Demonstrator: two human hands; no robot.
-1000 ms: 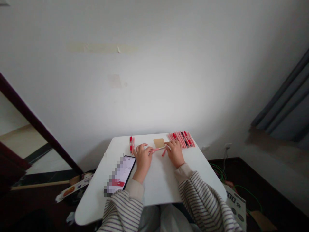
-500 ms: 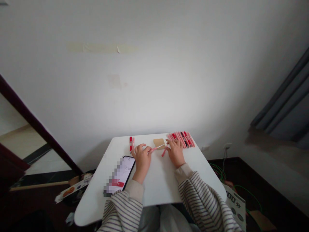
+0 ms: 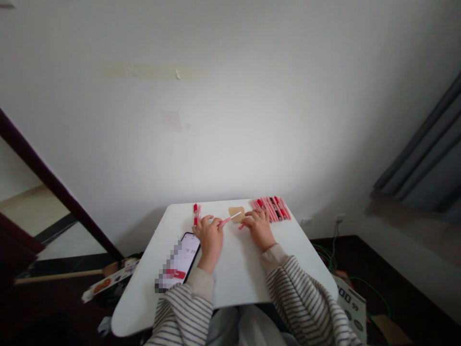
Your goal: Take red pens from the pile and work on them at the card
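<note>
My left hand (image 3: 212, 238) pinches a slim pink pen (image 3: 225, 221) between thumb and fingers. A thin white end of the pen points up and right over a tan flat piece (image 3: 235, 210) on the table. My right hand (image 3: 260, 228) holds a short pink piece (image 3: 242, 226), perhaps the pen's cap, mostly covered by the fingers. The white end and the short piece are apart. To the right, past my right hand, lies a row of several pink, red and black pens (image 3: 275, 207). A few red and pink pens (image 3: 196, 214) lie beyond my left hand.
A phone (image 3: 182, 262) with a lit screen lies left of my left forearm on the white table (image 3: 241, 283). The table's far edge meets a plain wall (image 3: 252, 120). Green cables (image 3: 326, 254) and a printed box (image 3: 351, 302) are on the floor at right.
My left hand has moved slightly left with the pen. My right hand has shifted a little left, and the short pink piece has turned and sits more under its fingers.
</note>
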